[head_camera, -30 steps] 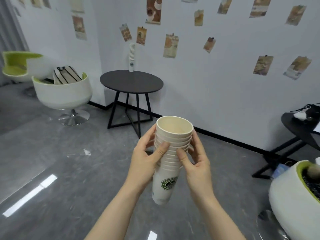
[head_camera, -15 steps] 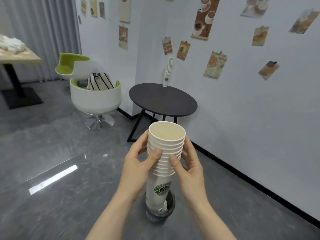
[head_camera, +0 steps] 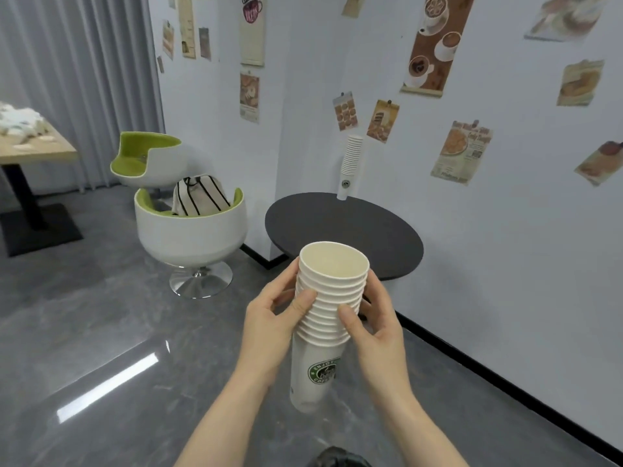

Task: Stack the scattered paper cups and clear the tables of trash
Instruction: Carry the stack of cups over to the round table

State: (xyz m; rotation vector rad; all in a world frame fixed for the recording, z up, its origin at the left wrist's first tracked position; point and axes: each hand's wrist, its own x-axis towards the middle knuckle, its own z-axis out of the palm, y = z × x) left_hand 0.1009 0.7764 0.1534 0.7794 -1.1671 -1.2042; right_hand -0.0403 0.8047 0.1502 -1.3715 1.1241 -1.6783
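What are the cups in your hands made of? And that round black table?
The stack of cups looks like paper: matte white walls, thin rolled rims, a printed green logo. Both the left hand and the right hand grip it. The round table has a dull, dark top, maybe painted wood or laminate; I can't tell which.

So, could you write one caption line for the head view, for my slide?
Both hands, left hand and right hand, hold a stack of paper cups near a round black table.
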